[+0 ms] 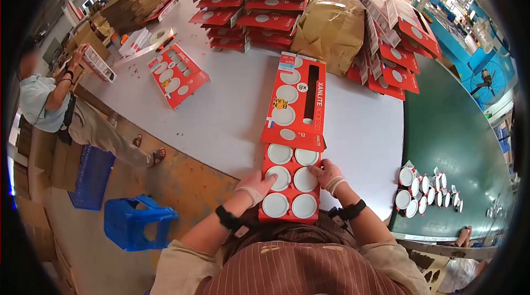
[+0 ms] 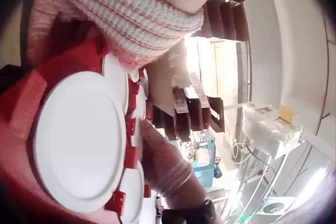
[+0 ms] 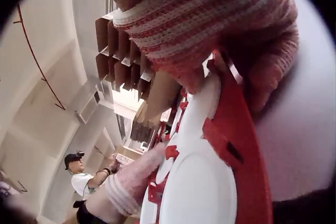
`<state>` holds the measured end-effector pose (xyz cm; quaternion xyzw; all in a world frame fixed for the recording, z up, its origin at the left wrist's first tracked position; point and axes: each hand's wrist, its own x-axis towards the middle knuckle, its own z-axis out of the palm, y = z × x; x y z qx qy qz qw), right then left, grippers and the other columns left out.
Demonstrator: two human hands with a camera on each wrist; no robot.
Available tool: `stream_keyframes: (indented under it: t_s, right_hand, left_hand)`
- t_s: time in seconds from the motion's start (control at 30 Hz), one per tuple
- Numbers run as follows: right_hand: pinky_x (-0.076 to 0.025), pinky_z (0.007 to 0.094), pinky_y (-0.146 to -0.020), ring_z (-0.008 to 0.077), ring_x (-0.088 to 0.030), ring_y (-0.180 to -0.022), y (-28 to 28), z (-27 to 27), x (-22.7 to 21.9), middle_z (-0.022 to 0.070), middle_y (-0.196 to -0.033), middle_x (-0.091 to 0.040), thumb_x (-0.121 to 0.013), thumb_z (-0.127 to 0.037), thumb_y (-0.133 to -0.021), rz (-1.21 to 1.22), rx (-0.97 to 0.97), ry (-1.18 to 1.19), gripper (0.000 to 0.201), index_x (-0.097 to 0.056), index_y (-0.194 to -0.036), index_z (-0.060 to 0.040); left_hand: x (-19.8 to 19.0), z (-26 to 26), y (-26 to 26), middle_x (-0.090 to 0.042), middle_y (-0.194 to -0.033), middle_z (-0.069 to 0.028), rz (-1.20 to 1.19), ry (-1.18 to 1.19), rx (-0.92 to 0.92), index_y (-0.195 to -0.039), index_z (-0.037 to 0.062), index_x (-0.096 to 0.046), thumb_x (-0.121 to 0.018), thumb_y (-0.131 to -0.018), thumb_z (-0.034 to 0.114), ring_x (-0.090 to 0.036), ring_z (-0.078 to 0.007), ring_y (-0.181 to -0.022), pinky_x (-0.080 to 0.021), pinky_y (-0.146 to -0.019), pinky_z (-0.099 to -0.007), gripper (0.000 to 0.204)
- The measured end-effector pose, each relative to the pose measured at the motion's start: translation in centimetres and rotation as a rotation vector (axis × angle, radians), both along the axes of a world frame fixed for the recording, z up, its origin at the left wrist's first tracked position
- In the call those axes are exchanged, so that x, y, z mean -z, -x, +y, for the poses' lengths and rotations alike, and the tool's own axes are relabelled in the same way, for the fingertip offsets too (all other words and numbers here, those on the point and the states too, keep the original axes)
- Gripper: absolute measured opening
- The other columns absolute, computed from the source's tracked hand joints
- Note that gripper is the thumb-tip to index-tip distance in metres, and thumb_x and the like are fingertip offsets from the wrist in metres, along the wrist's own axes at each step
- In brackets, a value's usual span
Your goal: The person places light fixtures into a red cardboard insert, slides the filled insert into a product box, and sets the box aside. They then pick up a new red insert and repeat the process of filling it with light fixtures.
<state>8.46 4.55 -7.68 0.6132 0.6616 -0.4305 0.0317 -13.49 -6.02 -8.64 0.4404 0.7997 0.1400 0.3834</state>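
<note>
Both hands wear knitted pink-and-white gloves. In the head view my left hand [image 1: 255, 185] grips the left edge of a red tray [image 1: 289, 219], thumb on top beside the white round discs. Opposite it, my right hand [image 1: 330, 177] holds the right edge, its thumb over the rim. Several white discs [image 1: 304, 205] sit in two columns in the tray. The tray's far end meets the near end of a red printed carton [image 1: 310, 136] with cut-out windows. In the right wrist view, fingers curl beneath the tray's side [image 3: 247, 145].
Stacked red cartons [image 1: 270, 20] rise at the back, beside a brown paper bundle [image 1: 331, 24]. Another carton [image 1: 190, 77] lies on the left of the white table. More white discs [image 1: 403, 199] stand on the green surface. A blue stool [image 1: 124, 223] and a person [image 1: 47, 102] are at left.
</note>
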Motion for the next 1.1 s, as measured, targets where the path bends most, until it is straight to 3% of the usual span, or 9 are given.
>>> stream_keyframes:
  t_s: [0.17,0.27,0.4,0.57,0.63,0.77,0.8,0.97,1.1]
  right_hand:
    - [-0.045,0.0356,-0.082,0.0292,-0.060,-0.096,0.2,-0.1,1.3,0.0175,-0.101,-0.063,-0.058,-0.045,-0.084,0.034,0.032,-0.036,0.049,-0.057,-0.107,-0.0015]
    - [-0.046,0.0355,-0.081,0.0285,-0.060,-0.093,0.4,-0.4,0.8,0.0164,-0.099,-0.064,-0.058,-0.044,-0.084,0.068,0.073,-0.057,0.047,-0.057,-0.106,-0.0022]
    - [-0.046,0.0366,-0.079,0.0304,-0.061,-0.091,1.0,-0.6,0.7,0.0184,-0.096,-0.064,-0.058,-0.043,-0.084,0.133,0.092,-0.072,0.046,-0.058,-0.102,-0.0006]
    - [-0.046,0.0398,-0.082,0.0377,-0.058,-0.098,1.2,-1.4,0.4,0.0246,-0.099,-0.062,-0.055,-0.044,-0.084,0.093,0.014,-0.136,0.050,-0.057,-0.107,0.0002]
    - [-0.048,0.0356,-0.075,0.0306,-0.062,-0.084,1.6,-2.2,0.6,0.0208,-0.090,-0.064,-0.058,-0.037,-0.084,0.122,0.061,-0.185,0.043,-0.058,-0.101,0.0023]
    - [-0.048,0.0362,-0.074,0.0308,-0.062,-0.083,2.0,-2.1,2.4,0.0205,-0.089,-0.064,-0.058,-0.035,-0.083,0.140,0.098,-0.249,0.043,-0.057,-0.103,0.0027]
    - [-0.048,0.0362,-0.073,0.0309,-0.062,-0.083,2.3,-1.8,1.8,0.0201,-0.089,-0.064,-0.058,-0.034,-0.083,0.146,0.115,-0.231,0.042,-0.056,-0.104,0.0024]
    - [-0.048,0.0367,-0.073,0.0307,-0.062,-0.081,2.9,-0.5,1.9,0.0188,-0.086,-0.063,-0.058,-0.030,-0.083,0.111,0.140,-0.241,0.039,-0.055,-0.106,0.0016]
    - [-0.049,0.0360,-0.071,0.0270,-0.061,-0.077,3.7,1.3,1.8,0.0165,-0.087,-0.063,-0.057,-0.025,-0.084,0.277,0.194,-0.278,0.036,-0.053,-0.108,0.0014]
  left_hand:
    - [2.3,-4.5,-0.2,-0.057,-0.115,-0.0243,-0.357,0.130,0.217,-0.118,-0.0004,-0.054,-0.044,-0.083,0.060,-0.052,-0.0366,-0.111,-0.041,-0.094,-0.0402,0.070]
    - [6.0,-5.1,-0.2,-0.060,-0.111,-0.0214,-0.384,0.036,0.092,-0.117,0.0037,-0.056,-0.046,-0.082,0.060,-0.055,-0.0375,-0.106,-0.043,-0.090,-0.0397,0.067]
    - [4.5,-5.1,-0.2,-0.062,-0.107,-0.0218,-0.539,-0.022,-0.036,-0.114,0.0041,-0.058,-0.048,-0.082,0.058,-0.056,-0.0372,-0.104,-0.044,-0.087,-0.0398,0.063]
    - [1.1,-5.1,1.3,-0.063,-0.106,-0.0203,-0.402,-0.040,0.083,-0.112,0.0039,-0.059,-0.051,-0.084,0.052,-0.058,-0.0316,-0.104,-0.044,-0.087,-0.0364,0.056]
    - [2.5,-4.9,2.5,-0.063,-0.106,-0.0190,-0.564,-0.122,0.039,-0.112,0.0047,-0.060,-0.052,-0.084,0.051,-0.058,-0.0303,-0.104,-0.044,-0.087,-0.0356,0.055]
    - [5.6,-2.1,5.6,-0.062,-0.108,-0.0196,-0.375,-0.039,0.125,-0.116,-0.0017,-0.055,-0.053,-0.082,0.053,-0.059,-0.0284,-0.103,-0.045,-0.087,-0.0353,0.065]
    - [2.3,-1.3,5.2,-0.060,-0.111,-0.0223,-0.451,0.019,0.082,-0.118,-0.0030,-0.054,-0.054,-0.081,0.056,-0.057,-0.0313,-0.105,-0.045,-0.088,-0.0360,0.069]
    - [7.7,0.9,6.8,-0.060,-0.112,-0.0209,-0.369,-0.096,0.099,-0.119,-0.0001,-0.055,-0.054,-0.080,0.057,-0.056,-0.0324,-0.107,-0.043,-0.090,-0.0359,0.069]
    - [1.1,4.3,5.9,-0.059,-0.116,-0.0188,-0.393,-0.037,-0.002,-0.122,0.0033,-0.054,-0.054,-0.079,0.060,-0.054,-0.0315,-0.111,-0.041,-0.093,-0.0357,0.071]
